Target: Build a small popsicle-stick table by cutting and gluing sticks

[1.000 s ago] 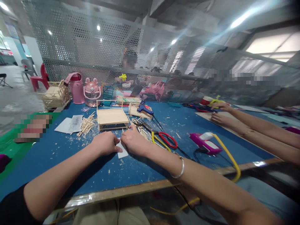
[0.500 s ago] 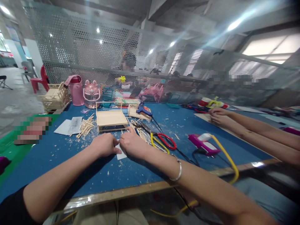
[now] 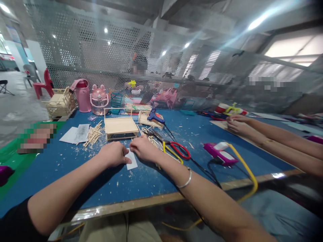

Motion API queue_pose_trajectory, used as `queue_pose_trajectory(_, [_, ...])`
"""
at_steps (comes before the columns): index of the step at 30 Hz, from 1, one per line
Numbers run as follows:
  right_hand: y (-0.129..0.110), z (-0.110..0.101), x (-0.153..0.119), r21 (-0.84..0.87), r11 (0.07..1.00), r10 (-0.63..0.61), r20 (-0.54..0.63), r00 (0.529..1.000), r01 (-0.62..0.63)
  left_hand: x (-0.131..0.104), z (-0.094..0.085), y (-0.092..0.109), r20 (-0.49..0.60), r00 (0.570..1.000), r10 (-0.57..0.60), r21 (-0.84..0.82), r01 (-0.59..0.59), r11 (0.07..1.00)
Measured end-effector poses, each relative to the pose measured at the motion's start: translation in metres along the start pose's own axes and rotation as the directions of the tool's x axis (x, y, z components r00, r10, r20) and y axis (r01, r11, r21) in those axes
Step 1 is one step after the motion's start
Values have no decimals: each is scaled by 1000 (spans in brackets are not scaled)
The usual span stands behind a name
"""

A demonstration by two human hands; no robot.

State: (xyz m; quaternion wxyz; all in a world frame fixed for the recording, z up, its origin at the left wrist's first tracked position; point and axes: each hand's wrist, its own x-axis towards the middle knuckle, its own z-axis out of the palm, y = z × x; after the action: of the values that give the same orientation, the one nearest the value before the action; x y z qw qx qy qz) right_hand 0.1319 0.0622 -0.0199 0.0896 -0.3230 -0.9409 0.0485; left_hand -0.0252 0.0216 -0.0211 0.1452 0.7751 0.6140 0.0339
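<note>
A small piece of white paper [image 3: 132, 160] lies on the blue tabletop between my two hands. At its left edge is my left hand [image 3: 114, 154], fingers curled and thumb against the paper. My right hand [image 3: 143, 148] is closed in a pinch at the paper's upper right; whatever is between its fingertips is hidden. Just beyond them stands a small wooden stick frame with a flat panel [image 3: 120, 126]. Loose wooden sticks [image 3: 94, 134] lie to its left, next to white and grey paper sheets [image 3: 75, 133]. More sticks lie behind my right hand.
Scissors with red and yellow handles [image 3: 179, 150] and a blue glue gun [image 3: 155, 116] lie right of the frame. Farther right are a purple device [image 3: 220, 155] with a yellow cable and another person's hands [image 3: 236, 123]. Pink bottles [image 3: 82, 96] stand back left before a perforated screen.
My right hand has shifted slightly up and away from the paper's middle, so more of the paper shows. My left hand stays nearly in place.
</note>
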Motion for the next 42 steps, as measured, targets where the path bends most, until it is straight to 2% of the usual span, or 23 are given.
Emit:
queue_pose_trajectory(2, [5, -1, -2, 283, 957, 72, -47, 996, -56, -2, 1, 0, -30, 1000, 9, -3, -9, 1000])
queue_pose_trajectory(4, [9, -3, -5, 518, 852, 127, -54, 990, -81, -6, 2, 1, -91, 996, 18, -23, -20, 1000])
queue_pose_trajectory(6, [10, -4, -7, 662, 745, 146, -47, 988, -79, -10, 2, 2, -177, 984, 21, -92, -38, 995])
queue_pose_trajectory(8, [9, -5, -9, 746, 664, 122, -39, 992, -52, -13, 2, 4, -237, 971, 30, -235, -87, 968])
queue_pose_trajectory(12, [7, -4, -11, 789, 615, 64, -50, 997, 0, -13, 4, 5, -211, 976, 57, -567, -170, 806])
queue_pose_trajectory(16, [4, -5, -12, 838, 545, 43, -51, 998, 19, -11, 7, 3, -111, 993, 47, -759, -115, 641])
queue_pose_trajectory(19, [2, -6, -12, 879, 477, 88, -53, 995, 5, -10, 8, 1, -48, 997, 56, -828, -71, 556])
queue_pose_trajectory(24, [-1, -4, -10, 880, 475, 154, -83, 985, 0, -11, 6, 0, -33, 999, 35, -857, -46, 514])
queue_pose_trajectory(28, [0, 1, -9, 957, 290, 201, -73, 977, 12, -10, 7, 1, -27, 1000, 3, -915, -26, 404])
queue_pose_trajectory(29, [0, 2, -9, 962, 273, 199, -62, 978, 6, -9, 8, 2, -26, 1000, -1, -926, -24, 376])
queue_pose_trajectory(31, [0, 2, -8, 947, 322, 189, -50, 981, -14, -9, 9, 3, -20, 1000, -4, -932, -17, 361])
queue_pose_trajectory(33, [1, 0, -8, 903, 429, 196, -74, 978, -18, -9, 10, 3, -26, 1000, -12, -910, -19, 414])
queue_pose_trajectory(34, [1, -1, -8, 870, 493, 201, -98, 975, -14, -9, 9, 2, -46, 999, -15, -880, -34, 474])
queue_pose_trajectory(36, [4, -2, -9, 767, 642, 200, -158, 967, -8, -10, 7, 0, -122, 992, -22, -750, -78, 657])
queue_pose_trajectory(38, [7, -2, -9, 601, 799, 151, -173, 973, -17, -12, 3, -2, -208, 978, -8, -526, -105, 844])
queue_pose_trajectory(39, [8, -2, -9, 497, 868, 114, -158, 981, -21, -12, 2, -4, -231, 973, 6, -407, -102, 908])
queue_pose_trajectory(42, [8, 2, -9, 167, 986, 5, -76, 997, 7, -14, 1, -5, -218, 975, 44, -137, -75, 988])
